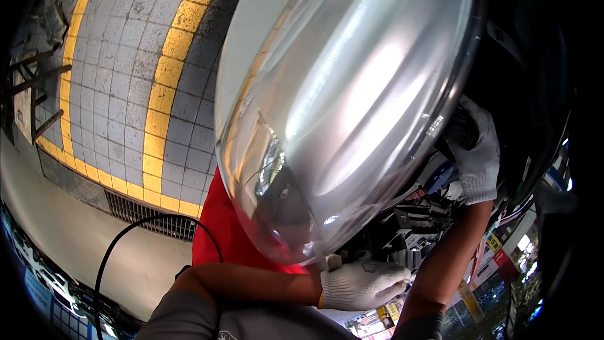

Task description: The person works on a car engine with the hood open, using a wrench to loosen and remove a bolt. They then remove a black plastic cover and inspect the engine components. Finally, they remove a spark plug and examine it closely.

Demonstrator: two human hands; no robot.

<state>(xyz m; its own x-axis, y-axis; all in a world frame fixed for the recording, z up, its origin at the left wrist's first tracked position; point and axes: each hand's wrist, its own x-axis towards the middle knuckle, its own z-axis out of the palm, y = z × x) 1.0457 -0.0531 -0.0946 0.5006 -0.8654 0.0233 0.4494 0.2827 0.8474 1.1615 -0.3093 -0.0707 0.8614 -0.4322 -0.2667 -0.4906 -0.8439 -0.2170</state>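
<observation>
A large, glossy silver car body panel [371, 82] curves across the middle, with reflections on it. Along its right side lies a dark engine bay [428, 214] crowded with parts. My left hand [368, 284], in a white knit glove, is at the panel's lower end, beside the engine parts. Its fingers are bent and pressed together; anything between them is too small to make out. Farther up on the right, my right hand [477, 151], gloved alike, reaches into the bay by the panel's dark edge. Its fingers curl around a dark part whose kind is hidden in shadow.
A red surface [220, 226] shows below the panel. A black cable or hose [119, 236] arcs at the lower left. Grey floor tiles with yellow lines [167, 72] and a drain grate [145, 211] lie left. A dark metal frame [34, 88] stands at the far left.
</observation>
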